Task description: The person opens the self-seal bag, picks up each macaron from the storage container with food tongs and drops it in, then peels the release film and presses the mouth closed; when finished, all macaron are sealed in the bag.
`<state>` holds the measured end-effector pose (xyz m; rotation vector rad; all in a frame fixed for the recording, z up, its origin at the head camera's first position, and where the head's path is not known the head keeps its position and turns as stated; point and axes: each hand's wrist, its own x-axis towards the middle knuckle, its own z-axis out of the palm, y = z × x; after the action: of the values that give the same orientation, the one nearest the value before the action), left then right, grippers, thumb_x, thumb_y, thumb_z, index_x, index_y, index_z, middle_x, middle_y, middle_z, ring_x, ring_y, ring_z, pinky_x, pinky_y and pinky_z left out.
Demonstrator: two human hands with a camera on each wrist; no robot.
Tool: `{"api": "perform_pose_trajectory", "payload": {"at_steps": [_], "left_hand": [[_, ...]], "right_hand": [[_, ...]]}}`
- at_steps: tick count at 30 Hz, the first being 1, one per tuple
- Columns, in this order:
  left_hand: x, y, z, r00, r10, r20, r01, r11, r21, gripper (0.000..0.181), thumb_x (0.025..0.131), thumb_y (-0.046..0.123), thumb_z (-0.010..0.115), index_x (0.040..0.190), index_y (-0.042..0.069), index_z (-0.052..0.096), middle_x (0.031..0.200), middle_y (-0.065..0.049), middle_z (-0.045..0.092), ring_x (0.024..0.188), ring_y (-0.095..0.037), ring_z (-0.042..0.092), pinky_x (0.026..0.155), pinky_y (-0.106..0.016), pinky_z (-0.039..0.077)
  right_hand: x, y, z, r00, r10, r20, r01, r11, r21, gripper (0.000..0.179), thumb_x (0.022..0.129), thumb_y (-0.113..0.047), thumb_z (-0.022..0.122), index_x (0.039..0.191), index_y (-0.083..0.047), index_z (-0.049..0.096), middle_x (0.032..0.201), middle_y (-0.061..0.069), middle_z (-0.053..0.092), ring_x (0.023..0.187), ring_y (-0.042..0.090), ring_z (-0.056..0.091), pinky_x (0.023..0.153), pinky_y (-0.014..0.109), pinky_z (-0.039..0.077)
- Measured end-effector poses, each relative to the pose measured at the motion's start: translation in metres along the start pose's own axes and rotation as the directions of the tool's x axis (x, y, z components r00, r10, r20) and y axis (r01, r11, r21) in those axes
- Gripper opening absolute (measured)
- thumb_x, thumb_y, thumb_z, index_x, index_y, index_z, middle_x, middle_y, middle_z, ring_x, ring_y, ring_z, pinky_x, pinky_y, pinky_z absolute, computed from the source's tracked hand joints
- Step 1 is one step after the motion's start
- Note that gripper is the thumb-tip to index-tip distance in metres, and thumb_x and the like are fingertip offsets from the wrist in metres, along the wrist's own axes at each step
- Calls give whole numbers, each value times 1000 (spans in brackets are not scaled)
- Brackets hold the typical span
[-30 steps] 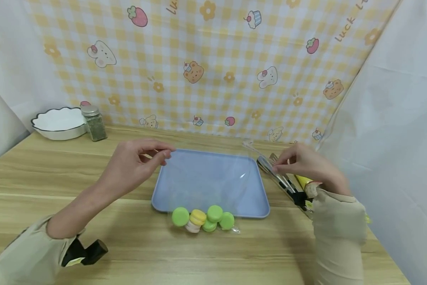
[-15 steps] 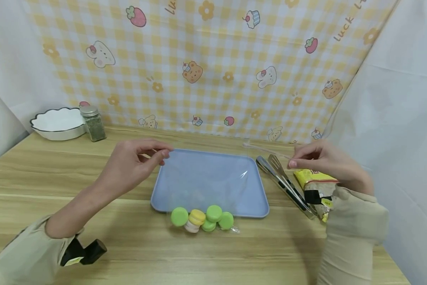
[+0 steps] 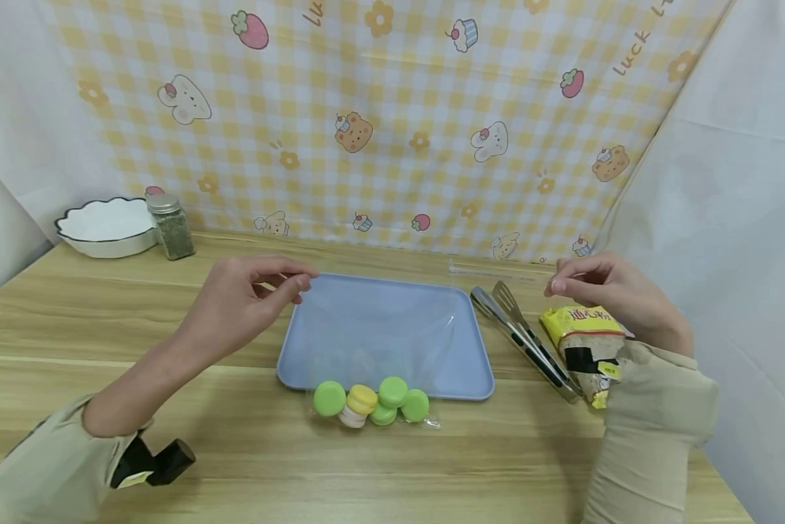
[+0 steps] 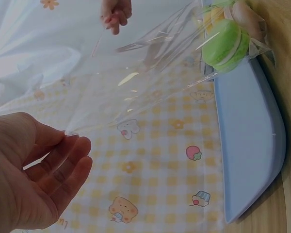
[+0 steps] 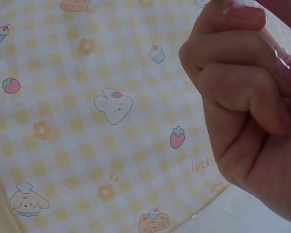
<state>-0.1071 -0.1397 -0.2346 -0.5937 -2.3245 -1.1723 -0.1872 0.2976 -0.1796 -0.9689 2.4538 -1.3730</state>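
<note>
A clear plastic bag (image 3: pixel 379 327) is held up over the blue tray (image 3: pixel 484 364), its bottom hanging at the tray's front edge. Inside it lie several macarons, among them a green macaron (image 3: pixel 329 399) and a yellow macaron (image 3: pixel 362 399). Between thumb and fingertips, my left hand (image 3: pixel 254 291) pinches the bag's upper left corner; the left wrist view shows this corner stretched at the left hand (image 4: pixel 48 170). Off to the right, my right hand (image 3: pixel 608 291) pinches a thin clear strip that stretches from the bag's upper right corner. In the right wrist view, the right hand (image 5: pixel 252 82) has curled fingers.
Right of the tray lie metal tongs (image 3: pixel 516 335) and a slotted metal utensil (image 3: pixel 510 298), beside a yellow food packet (image 3: pixel 582 324) under the right forearm. At the back left stand a white scalloped dish (image 3: pixel 107 229) and a spice jar (image 3: pixel 172 227). A checked cloth (image 3: pixel 392 145) hangs behind.
My right hand has moved right and slightly up, away from the bag's corner, drawing the strip out longer. The packet has come into view. My left hand and the macarons have stayed nearly still.
</note>
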Motion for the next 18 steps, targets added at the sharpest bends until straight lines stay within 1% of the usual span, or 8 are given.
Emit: {"api": "perform_pose_trajectory", "payload": {"at_steps": [2, 3, 5, 7, 9, 12, 14, 18], "left_hand": [[0, 0, 0, 1000, -2, -1, 2, 1000, 0, 15, 89, 3, 62, 96, 9, 74, 90, -3, 70, 66, -5, 64, 57, -22, 52], [0, 0, 0, 1000, -3, -1, 3, 1000, 2, 15, 89, 3, 62, 96, 9, 74, 90, -3, 70, 66, -5, 64, 56, -22, 52], [0, 0, 0, 1000, -6, -3, 6, 1000, 4, 15, 89, 3, 62, 96, 9, 74, 91, -3, 70, 66, -5, 64, 56, -22, 52], [1, 0, 0, 1000, -10, -1, 10, 1000, 7, 15, 89, 3, 62, 96, 9, 74, 91, -3, 70, 66, -5, 64, 56, -22, 52], [1, 0, -1, 1000, -12, 0, 12, 1000, 11, 16, 89, 2, 61, 96, 9, 73, 91, -3, 70, 66, -4, 64, 56, -22, 52], [1, 0, -1, 1000, -16, 5, 16, 1000, 12, 17, 89, 1, 60, 97, 8, 73, 90, -3, 70, 66, -5, 64, 56, -22, 52], [1, 0, -1, 1000, -16, 5, 16, 1000, 12, 17, 89, 0, 60, 96, 8, 73, 90, -3, 70, 66, -5, 64, 57, -22, 52], [1, 1, -1, 1000, -16, 5, 16, 1000, 8, 17, 89, 1, 60, 96, 9, 73, 91, -3, 70, 66, -5, 64, 57, -22, 52]], "right_hand": [[-1, 0, 1, 998, 36, -47, -34, 999, 39, 13, 90, 3, 56, 91, 4, 69, 75, 0, 56, 95, 8, 53, 77, 18, 42], [-1, 0, 1, 996, 59, -72, -55, 997, 56, 11, 89, 3, 58, 89, 2, 70, 76, 0, 59, 109, 6, 50, 85, 16, 39], [-1, 0, 2, 992, 69, -103, -57, 991, 117, 9, 87, 5, 59, 87, 4, 68, 74, 1, 58, 117, 8, 43, 87, 15, 36], [0, 0, 2, 993, 57, -107, -39, 985, 165, 8, 87, 7, 59, 86, 6, 66, 67, 1, 49, 101, 14, 45, 73, 21, 37], [1, 1, 2, 994, 43, -100, -23, 981, 194, 9, 88, 8, 57, 86, 6, 65, 66, 1, 43, 78, 16, 41, 62, 28, 32], [1, 3, 0, 997, 5, -72, 11, 974, 225, 13, 91, 8, 52, 88, 6, 64, 65, 2, 38, 60, 19, 30, 59, 33, 27], [1, 4, -1, 998, -8, -66, 23, 975, 220, 16, 92, 7, 49, 90, 5, 65, 65, 2, 38, 54, 19, 24, 58, 33, 26], [1, 5, -1, 997, -6, -81, 21, 983, 185, 16, 94, 3, 48, 94, 6, 64, 64, 2, 33, 53, 20, 22, 54, 35, 23]]}}
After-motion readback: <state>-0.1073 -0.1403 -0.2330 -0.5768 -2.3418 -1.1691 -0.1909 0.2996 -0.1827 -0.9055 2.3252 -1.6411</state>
